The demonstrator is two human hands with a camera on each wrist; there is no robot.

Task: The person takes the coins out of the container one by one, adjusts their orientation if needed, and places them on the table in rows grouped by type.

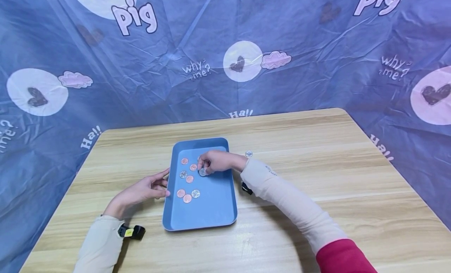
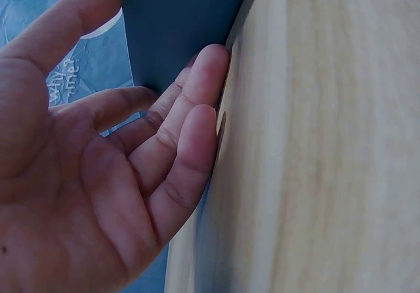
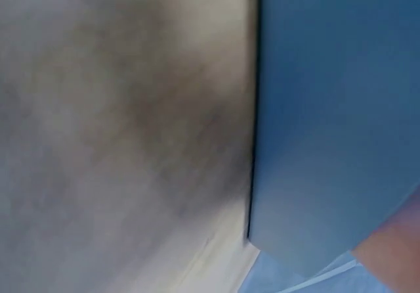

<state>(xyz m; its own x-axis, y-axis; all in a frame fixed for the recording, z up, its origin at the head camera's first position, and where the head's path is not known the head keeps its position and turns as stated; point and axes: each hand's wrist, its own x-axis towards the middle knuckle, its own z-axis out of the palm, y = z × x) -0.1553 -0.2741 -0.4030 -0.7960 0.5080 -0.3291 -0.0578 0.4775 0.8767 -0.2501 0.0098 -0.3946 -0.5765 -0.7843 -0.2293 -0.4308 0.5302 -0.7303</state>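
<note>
A blue rectangular tray [image 1: 211, 214] lies on the table, with several copper-coloured coins [image 1: 189, 179] and silver coins [image 1: 195, 193] spread over its left and middle part. My right hand [image 1: 219, 161] reaches in over the tray's right wall and pinches a silver coin [image 1: 202, 172] close over the tray floor. Part of another silver coin shows just behind those fingers. My left hand [image 1: 149, 187] rests at the tray's left side, thumb and index finger at the wall. In the left wrist view its loosely bent fingers [image 2: 197, 135] lie along the outer wall near the tabletop.
One more silver coin [image 1: 248, 154] lies on the wooden table [image 1: 299, 147], right of the tray and just beyond the right wrist. A blue printed cloth [image 1: 197, 38] hangs behind the table's far edge. In the right wrist view the tray's outer wall [image 3: 328, 109] fills the right half.
</note>
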